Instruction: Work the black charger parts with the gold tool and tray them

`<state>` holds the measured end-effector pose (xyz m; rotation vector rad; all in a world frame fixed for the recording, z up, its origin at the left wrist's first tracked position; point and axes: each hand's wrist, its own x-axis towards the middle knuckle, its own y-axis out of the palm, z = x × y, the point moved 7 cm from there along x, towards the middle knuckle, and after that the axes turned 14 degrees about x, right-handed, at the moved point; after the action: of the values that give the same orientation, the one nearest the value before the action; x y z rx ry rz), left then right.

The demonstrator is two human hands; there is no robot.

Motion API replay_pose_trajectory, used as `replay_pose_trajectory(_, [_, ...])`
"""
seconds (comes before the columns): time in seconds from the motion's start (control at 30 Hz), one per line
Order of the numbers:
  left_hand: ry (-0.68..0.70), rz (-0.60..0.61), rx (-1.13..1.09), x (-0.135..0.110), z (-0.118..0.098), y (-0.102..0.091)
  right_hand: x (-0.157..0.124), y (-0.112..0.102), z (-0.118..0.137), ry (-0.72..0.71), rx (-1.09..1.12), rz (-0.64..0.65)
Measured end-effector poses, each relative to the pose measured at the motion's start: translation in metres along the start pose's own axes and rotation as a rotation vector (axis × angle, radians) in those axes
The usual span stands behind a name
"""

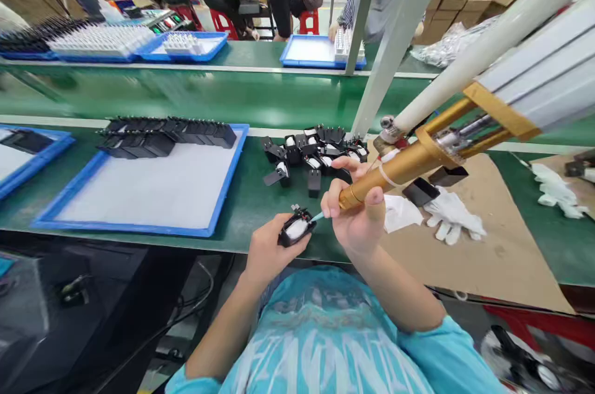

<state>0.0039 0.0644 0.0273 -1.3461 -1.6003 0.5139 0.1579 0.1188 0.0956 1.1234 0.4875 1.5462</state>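
Observation:
My left hand (268, 248) is closed around a small black plastic housing (286, 235) with a white part and some wires inside its open top. In my right hand (357, 223) is a gold-coloured dispensing gun (400, 165), gripped near its front end. Its thin pale-blue nozzle (318, 217) points left and down, with the tip at the housing's right edge; whether it touches is too small to tell. Behind my hands lies a loose pile of similar black housings (314, 180), several with white parts showing.
A blue-rimmed tray (214, 220) on the left holds rows of black housings (160, 143). Cardboard (506, 251) covers the bench at right, bearing white gloves (453, 215) and black covers (421, 191). A metal post (390, 41) rises behind the pile. People sit across the line.

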Motion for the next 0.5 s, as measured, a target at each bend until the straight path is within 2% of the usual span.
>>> replay_pose_trajectory(0.33, [-0.031,0.003,-0.022,-0.002,0.003,0.009,-0.002,0.01,-0.001,-0.009,0.015,-0.002])
replay_pose_trajectory(0.5, [-0.002,-0.058,-0.094,0.002,-0.009,0.013,-0.003,0.019,-0.008,0.0,0.041,-0.008])
